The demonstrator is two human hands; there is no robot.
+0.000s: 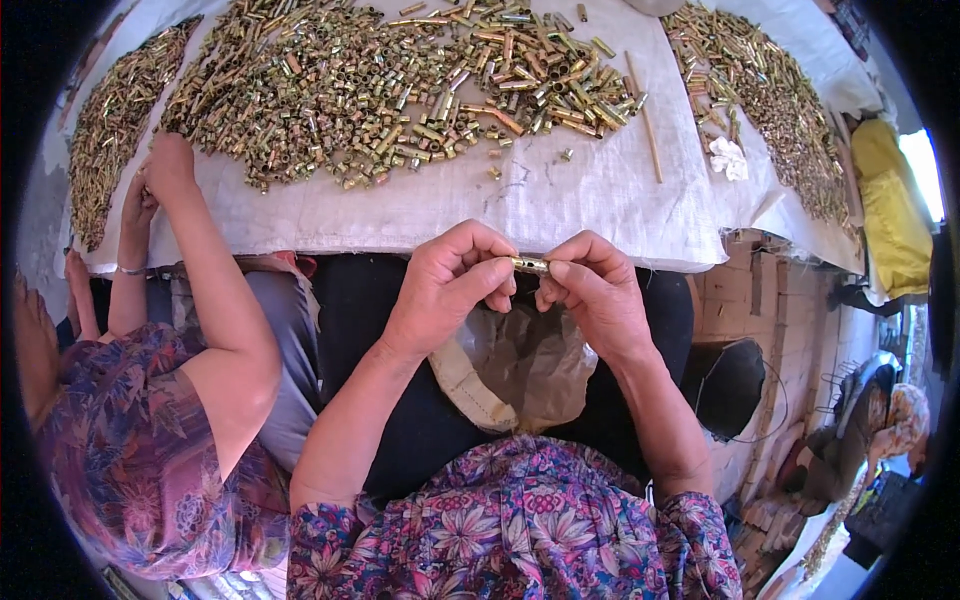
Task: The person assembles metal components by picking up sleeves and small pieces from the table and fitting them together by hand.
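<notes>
Between my two hands I hold a small brass-coloured metal tube [530,265] level, just off the near edge of the table. My left hand [455,280] pinches its left end between thumb and fingers. At the other end, my right hand [597,290] grips it the same way. A dark slot or hole shows in the tube's side. Below my hands, an open bag [475,395] with a pale folded rim lies in my lap. Beyond them spreads a big heap of similar short metal tubes [400,95] on a white woven sheet [600,200].
Another person [160,420] sits close on my left, hands at the heap. More metal parts lie in piles at the far left [125,130] and right [765,90]. A thin stick [645,120] and crumpled white paper [728,158] lie on the right. A black bucket [728,390] stands on the floor.
</notes>
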